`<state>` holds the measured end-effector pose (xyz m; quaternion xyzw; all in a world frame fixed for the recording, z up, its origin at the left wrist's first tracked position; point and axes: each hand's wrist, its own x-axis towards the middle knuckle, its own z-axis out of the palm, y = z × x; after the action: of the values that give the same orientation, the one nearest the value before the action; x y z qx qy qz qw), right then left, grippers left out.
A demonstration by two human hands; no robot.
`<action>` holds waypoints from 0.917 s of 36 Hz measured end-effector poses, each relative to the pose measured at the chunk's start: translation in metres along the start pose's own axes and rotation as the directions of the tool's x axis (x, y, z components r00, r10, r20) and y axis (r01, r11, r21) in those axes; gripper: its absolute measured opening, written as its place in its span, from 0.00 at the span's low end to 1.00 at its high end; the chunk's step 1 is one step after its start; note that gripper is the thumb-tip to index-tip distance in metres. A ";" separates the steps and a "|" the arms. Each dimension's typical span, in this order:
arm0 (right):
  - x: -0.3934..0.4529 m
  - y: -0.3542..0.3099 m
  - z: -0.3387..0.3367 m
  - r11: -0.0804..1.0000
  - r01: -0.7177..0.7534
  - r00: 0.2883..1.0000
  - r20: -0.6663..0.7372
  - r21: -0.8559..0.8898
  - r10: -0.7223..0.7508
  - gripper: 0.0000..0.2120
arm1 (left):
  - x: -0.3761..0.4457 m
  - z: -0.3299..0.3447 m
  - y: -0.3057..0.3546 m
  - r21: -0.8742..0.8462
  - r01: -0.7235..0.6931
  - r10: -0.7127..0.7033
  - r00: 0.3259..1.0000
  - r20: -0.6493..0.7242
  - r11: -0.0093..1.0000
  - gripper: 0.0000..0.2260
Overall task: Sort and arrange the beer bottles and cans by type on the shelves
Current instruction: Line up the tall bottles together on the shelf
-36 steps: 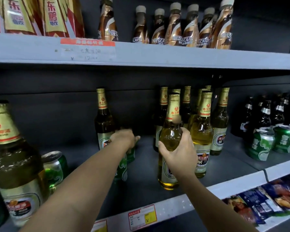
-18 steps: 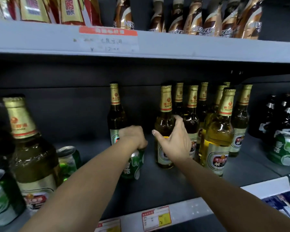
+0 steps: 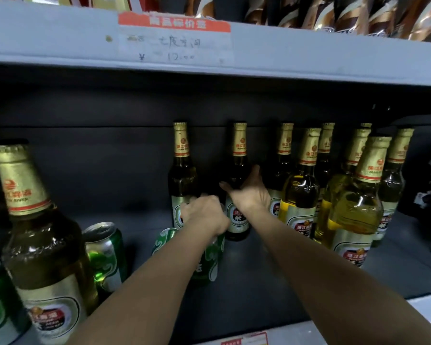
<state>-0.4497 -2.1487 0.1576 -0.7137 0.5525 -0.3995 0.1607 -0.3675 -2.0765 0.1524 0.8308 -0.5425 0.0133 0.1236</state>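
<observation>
Evidently a dark green beer bottle (image 3: 237,195) with a gold foil neck was being set deep on the shelf (image 3: 259,270), toward its back edge, just left of the cluster of like bottles (image 3: 334,195); the right hand (image 3: 250,195) lay against its shoulder with the fingers spread and fairly straight, pressing rather than clasping. Just beside it, a green can (image 3: 204,260) stood nearer the front edge and was gripped from above by the left hand (image 3: 204,215), fingers curled over its top. Another gold-necked bottle (image 3: 182,185) stood alone behind that hand. Toward the left edge of the shelf a large bottle (image 3: 35,245) and further green cans (image 3: 105,255) were seen, mixed together. The bottles were judged heavy, rigid, smooth and breakable, best taken round the body below the shoulder and not by the foil neck; the can was judged light and easily dented, best held round its wall with modest pressure. A handwritten price label (image 3: 174,38) was fixed to the upper shelf edge (image 3: 47,41).
</observation>
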 end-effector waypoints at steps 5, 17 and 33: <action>0.005 0.001 0.006 1.000 0.000 1.000 -0.003 -0.010 0.000 0.40 | -0.004 -0.003 0.000 -0.038 0.011 -0.011 1.000 0.000 0.999 0.18; -0.015 0.007 -0.006 0.979 0.161 0.984 -0.058 -0.123 -0.170 0.44 | -0.012 -0.009 0.004 -0.038 0.035 -0.035 0.999 0.011 0.999 0.18; -0.058 0.035 -0.153 0.937 0.348 0.474 -0.861 -0.006 -0.182 0.18 | -0.031 -0.027 0.005 -0.056 0.046 -0.030 0.967 0.253 0.997 0.39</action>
<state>-0.5913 -2.0751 0.2070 -0.4865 0.4058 -0.7621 -0.1338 -0.3812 -2.0446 0.1746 0.8319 -0.5378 -0.1115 0.0794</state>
